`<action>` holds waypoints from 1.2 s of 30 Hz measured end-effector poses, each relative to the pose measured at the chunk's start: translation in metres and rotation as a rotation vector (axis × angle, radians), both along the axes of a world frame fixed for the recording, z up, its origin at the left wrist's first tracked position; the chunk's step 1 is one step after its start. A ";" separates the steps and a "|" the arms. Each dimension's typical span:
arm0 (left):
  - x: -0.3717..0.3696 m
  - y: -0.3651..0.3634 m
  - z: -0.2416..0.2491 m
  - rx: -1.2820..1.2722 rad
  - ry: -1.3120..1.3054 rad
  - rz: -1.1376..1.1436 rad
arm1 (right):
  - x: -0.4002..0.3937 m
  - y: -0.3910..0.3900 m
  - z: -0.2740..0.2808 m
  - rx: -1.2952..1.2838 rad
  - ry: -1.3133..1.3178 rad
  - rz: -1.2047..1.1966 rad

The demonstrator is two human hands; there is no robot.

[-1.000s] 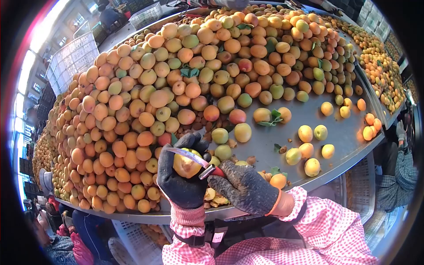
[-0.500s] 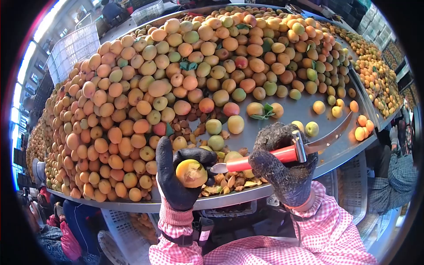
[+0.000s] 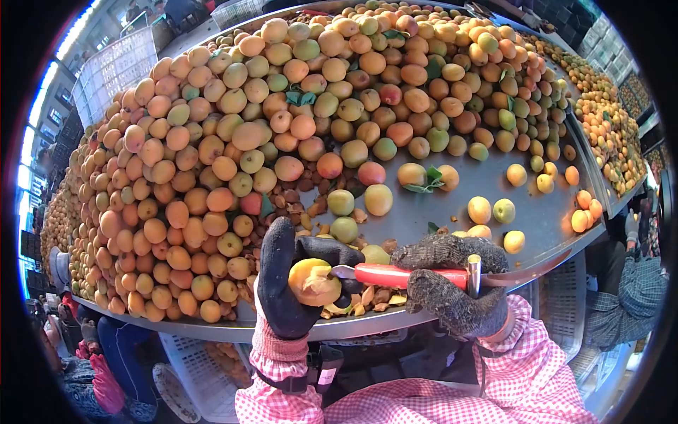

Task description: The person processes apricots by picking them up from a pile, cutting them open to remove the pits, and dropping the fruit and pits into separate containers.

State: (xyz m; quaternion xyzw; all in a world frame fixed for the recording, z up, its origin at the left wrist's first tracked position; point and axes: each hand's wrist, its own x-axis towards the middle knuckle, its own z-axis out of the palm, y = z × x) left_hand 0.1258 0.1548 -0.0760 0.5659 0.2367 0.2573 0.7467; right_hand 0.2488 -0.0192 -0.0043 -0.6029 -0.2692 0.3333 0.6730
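My left hand (image 3: 286, 283), in a black glove, is closed round a yellow-orange fruit (image 3: 313, 282) whose cut flesh faces up. A knife with a red handle (image 3: 409, 275) lies in the grip of my right hand (image 3: 459, 286), which wears a dark, worn glove. The small pointed tip of the tool touches the cut side of the fruit, while its long blade sticks out to the right. Just behind my hands, small cut pieces (image 3: 367, 298) lie near the table's front edge.
A large heap of apricot-like fruit (image 3: 212, 141) covers much of the metal table (image 3: 417, 212). White crates stand at the back left (image 3: 116, 71) and under the front edge (image 3: 201, 371). Other people are at the right (image 3: 635, 283) and lower left (image 3: 106, 378).
The knife has turned nearer to level, and its tip now meets the fruit's cut flesh. My right hand has moved down slightly. The view has shifted a little.
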 end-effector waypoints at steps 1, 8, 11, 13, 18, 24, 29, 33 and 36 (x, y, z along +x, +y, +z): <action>-0.004 0.005 -0.009 -0.003 0.000 0.001 | 0.004 0.000 -0.001 -0.003 0.000 0.001; -0.008 0.000 0.008 0.251 0.040 -0.116 | 0.000 -0.005 0.004 -0.133 0.001 0.159; 0.002 -0.002 0.007 0.670 -0.093 -0.110 | -0.016 0.001 -0.027 -0.056 -0.130 0.059; 0.008 0.006 -0.001 0.501 -0.011 -0.113 | -0.020 0.009 -0.052 0.131 -0.543 0.000; 0.004 0.009 -0.015 0.460 -0.015 -0.056 | -0.004 0.022 -0.038 0.069 -0.093 0.071; 0.004 0.001 -0.014 0.787 -0.220 -0.111 | 0.005 0.017 -0.062 0.209 0.702 -0.028; 0.015 -0.002 0.020 -0.072 0.193 -0.073 | -0.002 0.024 -0.046 0.122 0.608 0.017; 0.016 -0.003 0.011 0.070 0.162 0.033 | -0.031 0.037 -0.050 0.071 -0.001 0.010; 0.021 -0.008 0.017 0.069 0.093 0.123 | -0.045 0.038 -0.046 0.301 -0.329 0.028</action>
